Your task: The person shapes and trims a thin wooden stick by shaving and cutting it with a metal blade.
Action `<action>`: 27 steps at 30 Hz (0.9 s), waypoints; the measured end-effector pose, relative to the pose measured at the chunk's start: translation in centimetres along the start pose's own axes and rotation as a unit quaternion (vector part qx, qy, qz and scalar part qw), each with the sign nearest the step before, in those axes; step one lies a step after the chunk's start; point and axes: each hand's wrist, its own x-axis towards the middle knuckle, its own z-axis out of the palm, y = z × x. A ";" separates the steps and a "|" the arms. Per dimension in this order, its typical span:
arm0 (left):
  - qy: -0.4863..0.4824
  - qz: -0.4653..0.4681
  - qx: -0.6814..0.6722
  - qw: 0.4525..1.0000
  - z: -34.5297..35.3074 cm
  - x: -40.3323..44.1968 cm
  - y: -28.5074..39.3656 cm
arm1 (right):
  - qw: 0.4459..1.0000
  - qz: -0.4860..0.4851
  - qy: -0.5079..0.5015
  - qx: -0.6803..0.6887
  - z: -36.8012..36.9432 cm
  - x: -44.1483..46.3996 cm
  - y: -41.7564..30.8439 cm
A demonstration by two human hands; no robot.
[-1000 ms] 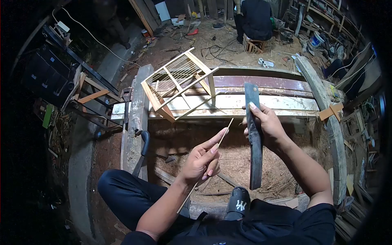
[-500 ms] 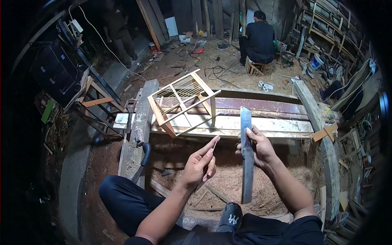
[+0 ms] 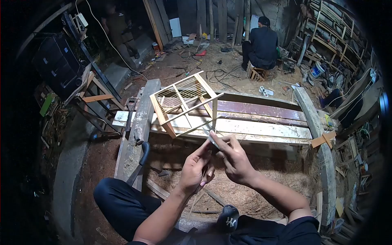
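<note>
My left hand [image 3: 195,172] is closed in a pinch on a thin strip, apparently of split bamboo or cane, which is mostly hidden now. Close against it, my right hand [image 3: 237,161] grips a long flat knife [image 3: 213,140]; the blade is turned nearly edge-on and largely covered by the fingers. The two hands meet at the fingertips. Just beyond them, a small wooden frame [image 3: 158,110] with thin strands strung across it rests tilted on the bench planks [image 3: 261,130].
A handsaw [image 3: 130,112] and a tool with a black curved handle [image 3: 144,152] lie by the left beam [image 3: 143,106]. Crossed wood pieces [image 3: 323,139] sit at right. One person [image 3: 262,45] sits at the back; another person [image 3: 120,34] stands at left. Shavings cover the floor.
My right hand has moved left to my left hand, bringing the knife from upright and broadside to nearly edge-on at the strip. My left hand stays in about the same place.
</note>
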 end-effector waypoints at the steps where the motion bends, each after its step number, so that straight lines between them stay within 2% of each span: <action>1: -0.001 0.000 0.000 1.000 0.4 0.0 0.4 | 1.000 -0.008 -0.016 -0.018 0.2 -0.3 -0.2; 3: 0.048 0.002 0.005 0.999 1.0 -0.2 1.1 | 0.999 -0.012 -0.034 -0.023 1.0 -1.0 -0.2; 5: 0.014 0.006 -0.004 1.000 -0.3 -0.1 0.2 | 0.998 -0.034 -0.019 -0.044 1.0 -0.9 0.0; 9: -0.033 0.011 -0.013 0.999 -0.3 -0.2 -0.9 | 0.996 -0.014 0.025 -0.087 0.5 -0.4 -0.1; 11: 0.044 0.002 -0.065 0.997 0.9 -0.4 -0.2 | 0.996 -0.037 -0.029 -0.079 0.6 -0.8 -1.5; 13: 0.035 -0.008 -0.034 0.999 0.2 -0.2 -0.2 | 0.996 -0.027 -0.030 -0.079 0.6 -0.5 -1.3; 15: -0.094 0.033 -0.048 0.994 -1.0 0.0 -1.2 | 0.993 -0.035 0.044 -0.104 0.3 0.2 0.2; 17: -0.081 0.015 -0.022 0.996 -0.7 -0.2 -0.7 | 0.992 -0.025 0.049 -0.117 0.4 0.1 -0.3; 20: 0.017 -0.008 -0.019 1.000 0.4 -0.8 0.0 | 0.998 0.001 -0.031 -0.055 0.7 -0.7 -1.9; 23: -0.010 -0.005 -0.038 0.999 -0.3 -0.3 -0.8 | 0.997 -0.014 -0.002 -0.082 0.0 0.2 -0.8; 24: 0.037 -0.037 -0.061 0.997 -0.6 -0.3 -1.2 | 0.995 -0.007 -0.008 -0.102 0.1 0.0 -1.2; 25: 0.035 -0.038 -0.059 0.997 -0.7 -0.4 -1.4 | 0.992 -0.029 -0.002 -0.119 0.4 -0.2 -1.5; 27: -0.033 0.075 -0.013 0.997 -0.5 -0.9 -1.5 | 0.993 -0.043 -0.024 -0.110 0.6 -0.8 -2.2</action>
